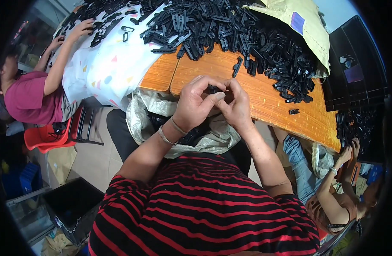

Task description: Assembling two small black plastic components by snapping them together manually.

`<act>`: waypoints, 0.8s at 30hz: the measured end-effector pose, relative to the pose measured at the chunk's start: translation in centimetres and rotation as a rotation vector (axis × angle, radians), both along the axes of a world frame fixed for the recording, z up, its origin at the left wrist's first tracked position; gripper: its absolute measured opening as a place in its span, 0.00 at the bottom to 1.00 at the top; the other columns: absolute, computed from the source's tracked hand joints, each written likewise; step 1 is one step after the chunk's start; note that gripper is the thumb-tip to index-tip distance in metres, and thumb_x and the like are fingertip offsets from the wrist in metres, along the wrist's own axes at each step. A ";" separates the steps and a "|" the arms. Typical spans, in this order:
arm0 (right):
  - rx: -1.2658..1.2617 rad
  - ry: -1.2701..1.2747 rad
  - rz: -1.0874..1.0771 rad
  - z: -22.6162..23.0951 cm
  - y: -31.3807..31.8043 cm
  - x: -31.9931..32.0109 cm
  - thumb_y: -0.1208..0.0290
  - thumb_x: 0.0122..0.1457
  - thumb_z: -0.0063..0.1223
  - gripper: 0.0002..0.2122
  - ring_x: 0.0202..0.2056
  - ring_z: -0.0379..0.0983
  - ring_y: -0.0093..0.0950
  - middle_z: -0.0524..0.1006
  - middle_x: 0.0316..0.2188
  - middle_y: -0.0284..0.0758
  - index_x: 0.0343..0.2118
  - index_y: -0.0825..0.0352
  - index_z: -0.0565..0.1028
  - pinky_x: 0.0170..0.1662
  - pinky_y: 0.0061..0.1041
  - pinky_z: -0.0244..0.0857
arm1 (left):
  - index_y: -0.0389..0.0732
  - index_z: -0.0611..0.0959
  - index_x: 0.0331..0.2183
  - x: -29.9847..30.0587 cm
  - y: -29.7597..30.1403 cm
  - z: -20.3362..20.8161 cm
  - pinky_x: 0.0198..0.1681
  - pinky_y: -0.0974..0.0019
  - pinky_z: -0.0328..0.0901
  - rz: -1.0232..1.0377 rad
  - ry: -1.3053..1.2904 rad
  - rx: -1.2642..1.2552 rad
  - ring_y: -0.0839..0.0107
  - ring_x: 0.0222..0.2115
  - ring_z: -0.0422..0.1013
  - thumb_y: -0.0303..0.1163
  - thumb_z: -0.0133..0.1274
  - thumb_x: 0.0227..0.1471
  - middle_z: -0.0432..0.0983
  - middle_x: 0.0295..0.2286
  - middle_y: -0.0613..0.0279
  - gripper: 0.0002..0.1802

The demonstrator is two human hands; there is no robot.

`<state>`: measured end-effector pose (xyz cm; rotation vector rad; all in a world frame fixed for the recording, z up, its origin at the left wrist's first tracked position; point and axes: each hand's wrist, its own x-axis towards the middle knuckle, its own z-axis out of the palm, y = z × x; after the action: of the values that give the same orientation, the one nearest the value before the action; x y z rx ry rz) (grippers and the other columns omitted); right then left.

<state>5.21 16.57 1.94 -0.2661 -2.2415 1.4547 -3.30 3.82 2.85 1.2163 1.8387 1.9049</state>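
Near the table's front edge, my left hand (pixel 197 102) and my right hand (pixel 235 103) meet with thumbs and fingers pinched together. Between them is a small black plastic piece (pixel 212 88), mostly hidden by the fingers. Below my hands a whitish woven sack (pixel 138 115) lies open across my lap, with dark pieces (pixel 191 135) inside. A large heap of black plastic clip-like pieces (pixel 221 27) covers the far part of the wooden table (pixel 196 74). One loose black clip (pixel 237 67) lies just beyond my right hand.
At the left, a person in a purple shirt (pixel 29 98) reaches over a patterned white sheet (pixel 106 70). Another person (pixel 337 200) works at the lower right. A yellowish sack (pixel 285 19) borders the heap. A red chair (pixel 46 136) and black crate (pixel 72 205) stand left.
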 end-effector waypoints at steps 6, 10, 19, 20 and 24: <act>0.158 -0.006 0.003 0.4 0.2 -0.6 0.77 0.48 0.64 0.13 0.29 0.70 0.19 0.74 0.26 0.31 0.36 0.69 0.71 0.34 0.20 0.66 | 0.36 0.81 0.36 0.4 -0.5 -0.1 0.36 0.70 0.70 0.043 -0.239 0.087 0.71 0.34 0.74 0.22 0.59 0.49 0.74 0.34 0.59 0.09; 0.103 0.038 0.015 0.3 0.2 -0.6 0.78 0.49 0.62 0.12 0.28 0.69 0.18 0.74 0.26 0.31 0.36 0.69 0.71 0.32 0.19 0.65 | 0.37 0.81 0.37 0.3 -0.8 0.7 0.40 0.71 0.69 0.080 -0.058 0.024 0.72 0.35 0.74 0.23 0.61 0.48 0.75 0.35 0.59 0.12; 0.101 -0.062 0.033 0.3 0.2 -0.9 0.74 0.52 0.63 0.13 0.31 0.71 0.18 0.75 0.29 0.30 0.38 0.71 0.71 0.35 0.20 0.67 | 0.34 0.80 0.40 0.0 -0.8 0.3 0.43 0.73 0.69 -0.033 -0.443 0.086 0.77 0.40 0.73 0.22 0.57 0.53 0.77 0.37 0.61 0.11; 0.039 -0.065 0.040 0.3 0.2 -0.9 0.73 0.53 0.64 0.14 0.32 0.71 0.19 0.76 0.30 0.30 0.39 0.71 0.71 0.37 0.20 0.67 | 0.33 0.79 0.42 -0.2 -0.8 0.2 0.44 0.72 0.69 -0.062 -0.498 0.092 0.77 0.41 0.73 0.22 0.56 0.54 0.77 0.39 0.61 0.12; -0.072 -0.120 0.018 0.2 0.6 -0.9 0.72 0.53 0.65 0.16 0.35 0.73 0.19 0.77 0.32 0.31 0.41 0.71 0.72 0.39 0.21 0.68 | 0.30 0.74 0.48 -0.7 -0.8 0.5 0.47 0.72 0.69 -0.149 -0.548 0.102 0.75 0.41 0.74 0.22 0.51 0.57 0.77 0.42 0.57 0.17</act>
<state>4.30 17.19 2.16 -0.3662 -2.2936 1.5697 -3.99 3.00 3.32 0.7249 1.3426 2.0069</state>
